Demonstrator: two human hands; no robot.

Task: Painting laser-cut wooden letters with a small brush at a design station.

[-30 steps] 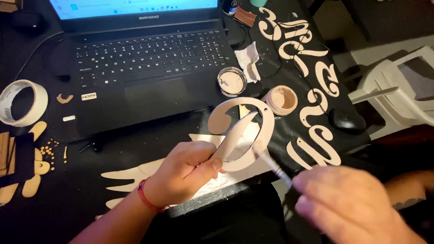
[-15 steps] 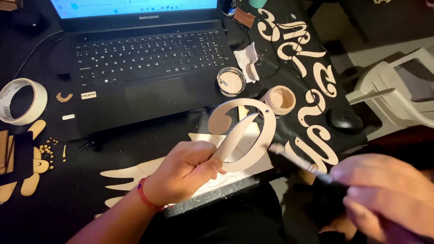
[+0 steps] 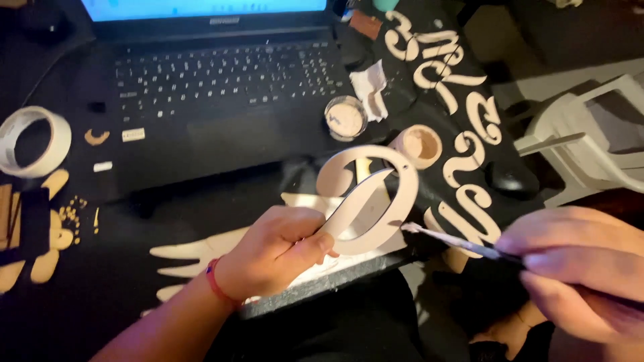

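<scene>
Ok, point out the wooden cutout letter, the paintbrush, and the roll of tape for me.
wooden cutout letter [image 3: 392, 194]: head view, on its right curved band.
paintbrush [image 3: 448, 240]: head view, mid-handle near the bristles.
roll of tape [image 3: 59, 141]: head view, on its right rim.

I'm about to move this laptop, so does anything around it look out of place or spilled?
Yes, small things. A crumpled white paper scrap lies at the black laptop's right edge, and tiny tan wooden offcuts are scattered at the left, below the white tape roll. Two open round paint pots sit uncovered by the laptop's corner.
</scene>
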